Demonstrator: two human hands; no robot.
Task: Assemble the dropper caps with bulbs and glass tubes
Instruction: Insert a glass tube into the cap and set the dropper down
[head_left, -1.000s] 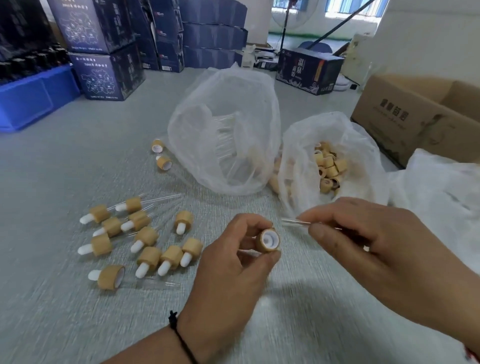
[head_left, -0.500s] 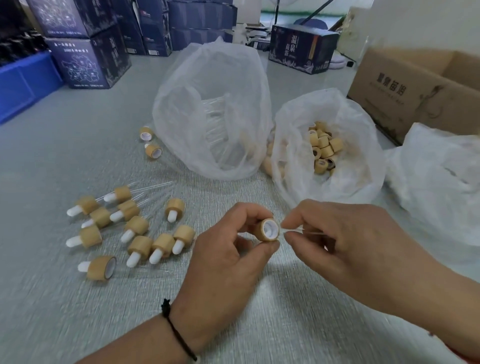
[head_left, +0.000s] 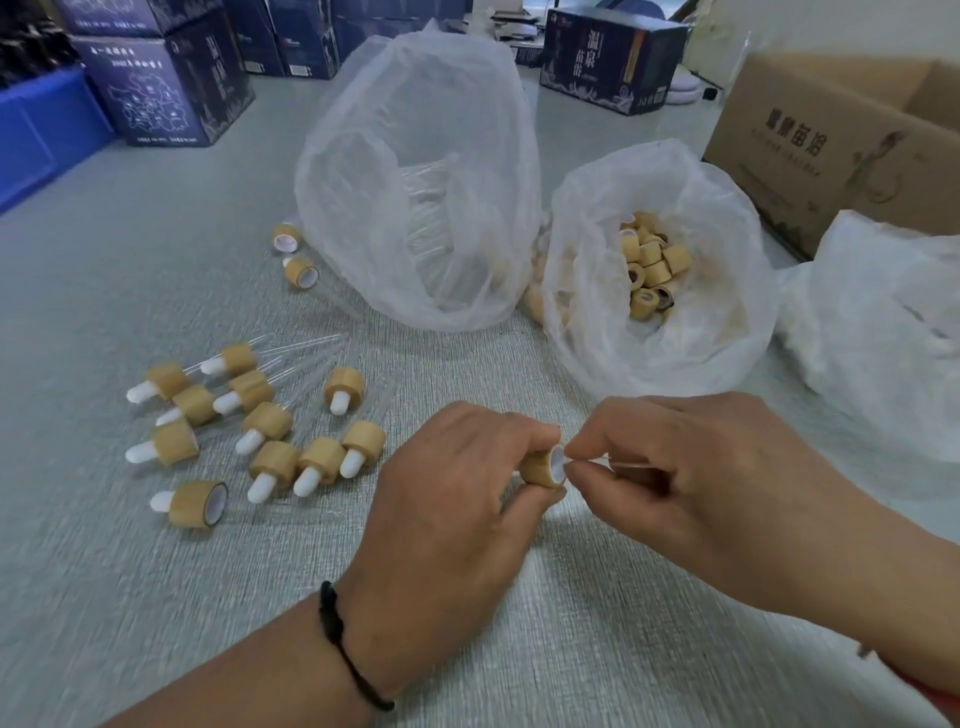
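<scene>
Over ribbed grey matting, left hand (head_left: 447, 499) grip round cylindrical bamboo cap (head_left: 541, 467), right hand (head_left: 691, 483) pinching thin glass tube (head_left: 605, 460)

Grey textured floor (head_left: 156, 270), stacked dark blue cartons (head_left: 171, 88), blue crate (head_left: 36, 130), brown cardboard box (head_left: 841, 140)

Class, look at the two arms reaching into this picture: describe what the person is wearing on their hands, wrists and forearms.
Both hands are bare: no gloves and no rings show. The left hand has a thin black cord bracelet around its wrist, with a small knot or bead on it, and its forearm is uncovered. The right hand wears nothing visible; a sliver of red at the frame's lower right edge may be a sleeve or band.
</scene>
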